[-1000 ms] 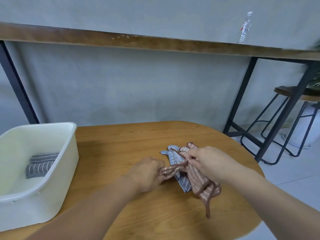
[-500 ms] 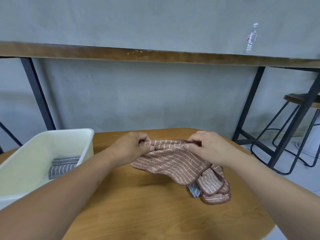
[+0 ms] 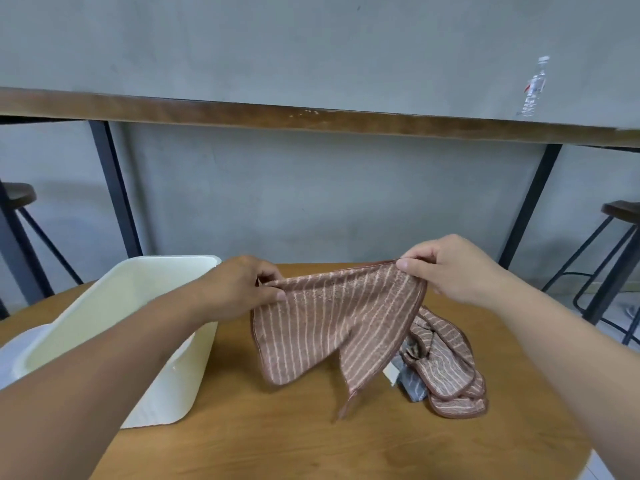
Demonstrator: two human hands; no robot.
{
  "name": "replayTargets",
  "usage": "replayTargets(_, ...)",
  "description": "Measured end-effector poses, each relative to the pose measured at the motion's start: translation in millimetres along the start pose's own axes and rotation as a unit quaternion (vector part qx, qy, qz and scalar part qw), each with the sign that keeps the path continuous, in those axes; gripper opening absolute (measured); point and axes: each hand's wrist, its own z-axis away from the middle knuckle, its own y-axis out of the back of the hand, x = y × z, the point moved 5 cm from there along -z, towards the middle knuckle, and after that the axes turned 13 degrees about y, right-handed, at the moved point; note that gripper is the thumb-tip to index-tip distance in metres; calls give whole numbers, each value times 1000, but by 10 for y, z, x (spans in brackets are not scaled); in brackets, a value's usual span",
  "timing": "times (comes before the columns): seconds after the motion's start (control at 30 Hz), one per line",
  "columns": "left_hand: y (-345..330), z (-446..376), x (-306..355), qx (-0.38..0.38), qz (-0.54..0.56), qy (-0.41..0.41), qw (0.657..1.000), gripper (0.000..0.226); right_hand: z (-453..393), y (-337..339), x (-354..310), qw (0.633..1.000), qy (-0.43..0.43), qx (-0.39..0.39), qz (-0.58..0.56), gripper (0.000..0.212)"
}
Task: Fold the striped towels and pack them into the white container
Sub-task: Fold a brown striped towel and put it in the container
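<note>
A brown striped towel [image 3: 332,323] hangs spread in the air above the wooden table [image 3: 311,445]. My left hand [image 3: 242,289] pinches its upper left corner and my right hand [image 3: 450,268] pinches its upper right corner. Its lower edge droops toward the table. To the right lies a second crumpled brown striped towel [image 3: 450,368] on top of a grey-blue striped towel [image 3: 412,384]. The white container [image 3: 166,375] stands at the left, with my left forearm across it hiding the inside.
A long wooden counter [image 3: 311,116] on black metal legs runs along the grey wall behind, with a clear plastic bottle [image 3: 535,86] on it. Dark stools stand at the far left [image 3: 17,195] and far right [image 3: 620,209]. The round table's edge curves off at lower right.
Both hands rose and moved apart, stretching the brown towel out by its top corners and lifting it off the pile. The view tilted up and the container's inside became hidden.
</note>
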Motion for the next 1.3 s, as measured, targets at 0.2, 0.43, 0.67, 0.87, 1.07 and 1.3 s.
replayTargets(0.2,95,-118,-139,-107,78,49,990,22,-205,-127,82,995,-9,-90,32,12)
replayTargets(0.43,252,-340,-179,-39,291,129,947,14,-584,-175,202,999,-20,-6,34,15)
replayTargets(0.67,693,-154,-32,248,129,50,959,14,-527,57,-15,990,50,130,-8,14)
replayTargets(0.87,-439,466,-386,156,-120,-81,977,15,355,-711,111,997,45,-46,36,20)
replayTargets(1.07,-1458,910,-1060,-58,-132,-46,989,23,1103,-1628,335,963,39,-261,52,24)
replayTargets(1.3,-1320,968,-1064,-150,-91,19,984,21,1167,-1650,345,941,-38,-329,-70,8)
